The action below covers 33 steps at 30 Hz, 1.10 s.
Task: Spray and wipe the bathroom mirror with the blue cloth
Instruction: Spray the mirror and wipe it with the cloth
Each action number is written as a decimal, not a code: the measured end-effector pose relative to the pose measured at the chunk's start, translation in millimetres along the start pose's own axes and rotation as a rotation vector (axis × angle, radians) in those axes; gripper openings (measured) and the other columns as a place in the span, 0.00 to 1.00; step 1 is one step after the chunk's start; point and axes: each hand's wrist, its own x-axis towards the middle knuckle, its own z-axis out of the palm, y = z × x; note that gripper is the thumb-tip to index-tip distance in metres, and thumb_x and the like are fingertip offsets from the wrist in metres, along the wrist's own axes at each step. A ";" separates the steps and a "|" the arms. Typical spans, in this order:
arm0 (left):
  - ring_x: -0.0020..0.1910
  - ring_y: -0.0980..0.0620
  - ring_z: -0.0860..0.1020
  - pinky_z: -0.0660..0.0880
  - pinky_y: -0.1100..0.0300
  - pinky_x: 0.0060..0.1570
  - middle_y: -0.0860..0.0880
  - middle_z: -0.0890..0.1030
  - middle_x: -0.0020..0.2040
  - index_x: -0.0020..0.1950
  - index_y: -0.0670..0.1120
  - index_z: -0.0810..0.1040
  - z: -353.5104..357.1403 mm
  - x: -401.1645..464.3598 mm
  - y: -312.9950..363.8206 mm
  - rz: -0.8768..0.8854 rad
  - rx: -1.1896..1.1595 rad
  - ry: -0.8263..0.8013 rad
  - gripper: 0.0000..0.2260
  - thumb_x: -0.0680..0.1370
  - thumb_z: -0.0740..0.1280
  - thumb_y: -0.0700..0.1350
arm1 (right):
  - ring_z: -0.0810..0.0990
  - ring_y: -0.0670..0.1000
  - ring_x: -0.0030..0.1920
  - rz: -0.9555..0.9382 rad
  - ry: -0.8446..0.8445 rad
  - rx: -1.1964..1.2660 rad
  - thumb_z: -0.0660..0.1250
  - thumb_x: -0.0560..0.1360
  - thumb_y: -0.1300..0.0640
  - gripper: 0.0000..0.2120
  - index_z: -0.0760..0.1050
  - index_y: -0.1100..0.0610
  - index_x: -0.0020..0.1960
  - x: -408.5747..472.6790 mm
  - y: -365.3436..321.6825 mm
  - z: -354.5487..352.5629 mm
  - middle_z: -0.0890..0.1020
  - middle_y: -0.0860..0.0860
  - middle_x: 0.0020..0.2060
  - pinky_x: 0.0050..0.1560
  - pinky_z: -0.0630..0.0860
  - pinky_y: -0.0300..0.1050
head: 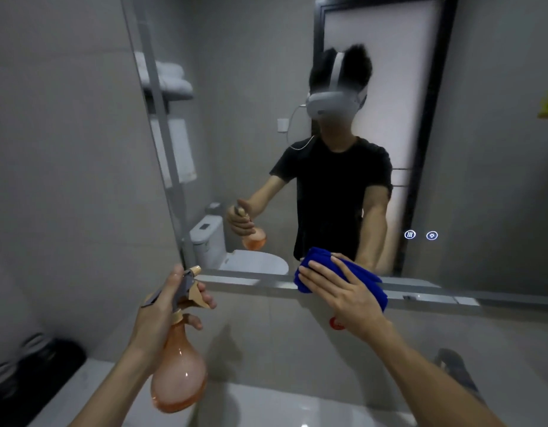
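The bathroom mirror fills the wall ahead and reflects a person in a black shirt. My right hand lies flat with straight fingers on a folded blue cloth, pressing it against the mirror's bottom edge. My left hand grips the neck and trigger of a pink translucent spray bottle, held upright at the lower left, its nozzle pointing towards the mirror.
A white sink counter lies below. A dark tray with rolled items sits on the counter at the far left. Two lit touch buttons glow on the mirror's right. A grey tiled wall stands to the left.
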 end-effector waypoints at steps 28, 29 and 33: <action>0.42 0.40 0.81 0.77 0.56 0.28 0.41 0.82 0.41 0.46 0.47 0.85 -125.3 119.5 46.6 0.169 -0.178 -0.118 0.23 0.70 0.67 0.66 | 0.54 0.56 0.80 -0.073 0.152 -0.001 0.59 0.81 0.59 0.25 0.63 0.57 0.78 262.6 -172.5 7.5 0.64 0.53 0.78 0.79 0.49 0.63; 0.42 0.39 0.81 0.77 0.56 0.28 0.41 0.82 0.40 0.45 0.47 0.85 -124.8 119.0 43.9 0.162 -0.173 -0.124 0.22 0.72 0.66 0.65 | 0.52 0.56 0.81 -0.114 0.105 -0.018 0.58 0.82 0.59 0.26 0.60 0.56 0.79 242.3 -171.5 15.0 0.61 0.52 0.79 0.79 0.47 0.62; 0.41 0.39 0.82 0.75 0.58 0.26 0.39 0.81 0.39 0.43 0.45 0.84 -114.1 118.5 31.0 0.106 -0.194 -0.153 0.22 0.76 0.60 0.61 | 0.55 0.54 0.80 -0.076 0.093 -0.088 0.57 0.83 0.62 0.26 0.59 0.55 0.80 149.1 -130.6 27.1 0.60 0.51 0.80 0.78 0.54 0.62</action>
